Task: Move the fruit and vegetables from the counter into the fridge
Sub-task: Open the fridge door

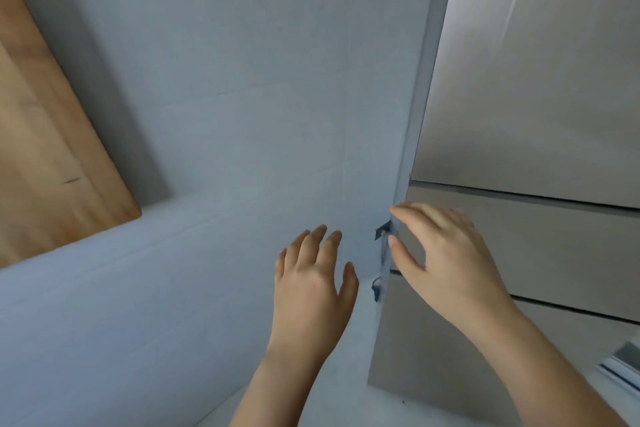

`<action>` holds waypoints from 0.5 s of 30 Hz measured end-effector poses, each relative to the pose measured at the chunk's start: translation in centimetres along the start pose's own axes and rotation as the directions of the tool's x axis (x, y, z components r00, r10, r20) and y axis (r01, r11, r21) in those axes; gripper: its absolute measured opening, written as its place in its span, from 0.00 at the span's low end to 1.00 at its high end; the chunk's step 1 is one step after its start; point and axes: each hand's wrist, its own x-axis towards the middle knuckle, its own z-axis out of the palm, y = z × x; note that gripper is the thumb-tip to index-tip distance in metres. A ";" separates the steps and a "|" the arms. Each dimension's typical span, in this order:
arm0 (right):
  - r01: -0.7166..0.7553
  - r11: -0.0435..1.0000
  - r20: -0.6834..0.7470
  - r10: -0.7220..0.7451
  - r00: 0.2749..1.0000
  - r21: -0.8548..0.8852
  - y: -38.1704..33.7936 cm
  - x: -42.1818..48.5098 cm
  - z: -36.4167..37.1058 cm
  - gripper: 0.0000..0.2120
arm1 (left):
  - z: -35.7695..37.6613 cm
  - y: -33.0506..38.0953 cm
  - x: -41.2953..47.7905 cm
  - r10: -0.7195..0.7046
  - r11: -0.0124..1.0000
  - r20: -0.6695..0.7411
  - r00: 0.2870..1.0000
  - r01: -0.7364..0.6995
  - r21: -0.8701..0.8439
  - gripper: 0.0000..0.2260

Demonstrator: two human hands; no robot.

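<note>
The grey metal fridge (540,97) fills the right side, its doors and drawer fronts all closed. My right hand (446,253) hovers with spread fingers at the left edge of the middle drawer front (554,246), its fingertips close to that edge and holding nothing. My left hand (311,274) is open, palm down, just left of the fridge in front of the pale wall. No fruit or vegetables are in view.
A pale blue-grey wall (242,80) covers the middle of the view. A wooden board (45,149) leans at the far left. A small dark bracket and cable (381,236) sit in the gap beside the fridge. A white-and-grey object (623,364) shows at the right edge.
</note>
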 end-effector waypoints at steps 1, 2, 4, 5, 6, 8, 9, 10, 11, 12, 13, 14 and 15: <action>-0.016 1.000 0.003 0.016 1.000 -0.006 0.2 0.2 0.4 0.20 | 0.5 -0.4 0.5 0.002 1.000 0.004 1.000 -0.002 -0.025 0.20; -0.031 0.999 0.004 0.031 1.000 -0.010 0.4 0.5 0.9 0.20 | 1.0 -0.8 1.1 0.006 0.999 0.007 1.000 -0.005 -0.047 0.20; -0.055 0.998 -0.013 0.055 0.998 -0.015 0.8 1.1 1.8 0.19 | 1.9 -1.4 2.6 0.021 0.996 0.008 1.000 -0.020 -0.085 0.20; -0.066 0.998 -0.025 0.066 0.998 -0.013 1.1 1.5 2.2 0.19 | 2.4 -1.6 3.4 0.031 0.994 0.008 0.999 -0.030 -0.101 0.20; -0.075 0.997 -0.034 0.075 0.997 -0.011 1.5 2.0 2.5 0.19 | 2.9 -1.8 4.2 0.039 0.992 0.012 0.999 -0.037 -0.117 0.20; -0.089 0.996 -0.045 0.088 0.995 -0.017 2.6 3.0 3.2 0.19 | 4.0 -1.9 5.8 0.045 0.986 0.036 0.998 -0.039 -0.162 0.20; -0.098 0.995 -0.054 0.096 0.994 -0.025 3.2 3.5 3.6 0.18 | 4.6 -1.9 6.5 0.044 0.979 0.054 0.998 -0.032 -0.199 0.21; -0.111 0.993 -0.065 0.109 0.992 -0.033 3.9 4.0 4.0 0.18 | 5.2 -1.9 7.3 0.038 0.970 0.077 0.996 -0.018 -0.244 0.21; -0.130 0.991 -0.076 0.127 0.989 -0.037 4.7 4.6 4.3 0.18 | 5.8 -1.9 8.1 0.032 0.958 0.104 0.994 -0.001 -0.287 0.22; -0.151 0.988 -0.084 0.148 0.985 -0.035 5.4 5.2 4.7 0.19 | 6.4 -2.0 9.0 0.031 0.947 0.131 0.991 0.013 -0.322 0.23; -0.170 0.985 -0.092 0.166 0.982 -0.031 6.2 5.8 5.1 0.19 | 7.0 -1.9 9.8 0.037 0.939 0.155 0.987 0.019 -0.344 0.24; -0.185 0.982 -0.101 0.181 0.978 -0.033 7.0 6.4 5.4 0.19 | 7.5 -1.9 10.8 0.051 0.934 0.175 0.983 0.016 -0.358 0.23; -0.200 0.979 -0.115 0.194 0.974 -0.039 7.7 7.1 5.7 0.20 | 8.0 -1.7 12.0 0.068 0.928 0.194 0.979 0.009 -0.373 0.23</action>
